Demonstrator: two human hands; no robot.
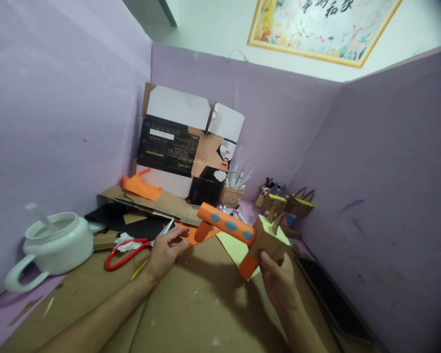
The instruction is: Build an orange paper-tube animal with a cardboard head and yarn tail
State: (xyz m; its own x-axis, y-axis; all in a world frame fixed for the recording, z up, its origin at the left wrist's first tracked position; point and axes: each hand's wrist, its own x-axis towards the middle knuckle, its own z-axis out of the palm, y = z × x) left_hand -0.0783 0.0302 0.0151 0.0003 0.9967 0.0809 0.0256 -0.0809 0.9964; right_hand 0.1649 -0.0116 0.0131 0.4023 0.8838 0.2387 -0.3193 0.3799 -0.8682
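My right hand (279, 277) is closed around the small brown cardboard box head (266, 241) of a paper animal figure. The head has pale yellow paper on top and two upright cardboard pieces. An orange paper tube (224, 224) with blue-grey oval spots sticks out to the left of it, tilted, with orange flaps hanging below each end. My left hand (169, 250) is open and holds nothing, its fingers stretched toward the tube's left flap, apart from the tube. Just left of that hand lie red-handled scissors (127, 254), blades partly behind the fingers.
A white mug (59, 242) stands at the left. Orange paper (141, 185) lies on cardboard scraps before a flattened printed box (169, 147). Behind are a basket of pens (231, 195) and cardboard animal figures (299, 203). A dark tray-like object (330, 289) lies right. Purple panels surround the table.
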